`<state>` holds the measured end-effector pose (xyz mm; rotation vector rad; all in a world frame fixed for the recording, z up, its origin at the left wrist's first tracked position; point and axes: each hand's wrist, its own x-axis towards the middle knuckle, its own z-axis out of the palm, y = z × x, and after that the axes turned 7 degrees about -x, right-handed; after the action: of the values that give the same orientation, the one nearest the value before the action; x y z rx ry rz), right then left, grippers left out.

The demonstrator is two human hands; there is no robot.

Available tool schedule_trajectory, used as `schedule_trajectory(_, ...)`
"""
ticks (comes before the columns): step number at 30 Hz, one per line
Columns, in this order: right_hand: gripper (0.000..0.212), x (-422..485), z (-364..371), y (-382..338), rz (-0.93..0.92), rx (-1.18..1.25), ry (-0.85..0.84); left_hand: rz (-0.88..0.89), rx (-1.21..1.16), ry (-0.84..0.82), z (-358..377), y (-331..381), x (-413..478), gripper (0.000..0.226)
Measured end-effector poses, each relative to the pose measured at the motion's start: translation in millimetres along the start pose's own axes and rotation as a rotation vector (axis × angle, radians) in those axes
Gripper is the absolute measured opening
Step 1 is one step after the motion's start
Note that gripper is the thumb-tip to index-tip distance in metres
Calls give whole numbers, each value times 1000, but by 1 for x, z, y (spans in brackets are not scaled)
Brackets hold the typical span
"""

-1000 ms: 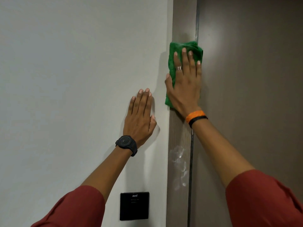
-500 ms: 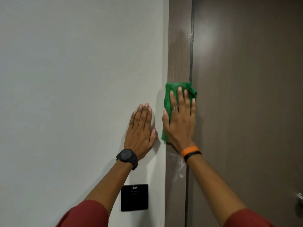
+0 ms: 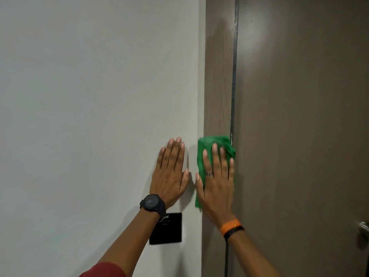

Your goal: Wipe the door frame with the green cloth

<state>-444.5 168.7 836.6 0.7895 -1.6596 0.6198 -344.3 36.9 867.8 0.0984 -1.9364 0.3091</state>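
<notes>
Right hand (image 3: 216, 182) is flat on the green cloth (image 3: 211, 143), fingers spread and straight, pressing it against the door frame (image 3: 218, 76) in the lower middle of the picture. No grip here, just an open palm pinning the fabric to the wood; the cloth peeks out above the fingertips and along the thumb side. Left hand (image 3: 169, 174) lies open too, empty, palm flat on the white wall (image 3: 89, 96) just left of the frame (a brace, by the look of it). A black wall panel (image 3: 166, 229) sits below that wrist, and a door handle (image 3: 362, 228) pokes in at the right edge.

How far along? Hard to call. The strip of frame above the cloth runs to the top of the picture and looks clean enough, though I can't tell wiped from unwiped. The stretch below the hand is mostly hidden by the forearm, so I'd guess the lower frame is left to do.
</notes>
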Motion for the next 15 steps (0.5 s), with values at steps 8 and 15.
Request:
schedule_trajectory(8,63,-94,21,6,-29,-30,-46,12,-11,-36,10,14,-31,72)
schedule_trajectory(15,62,-8,4,2,5,20,50,16,3,-47,3,10,-22,73)
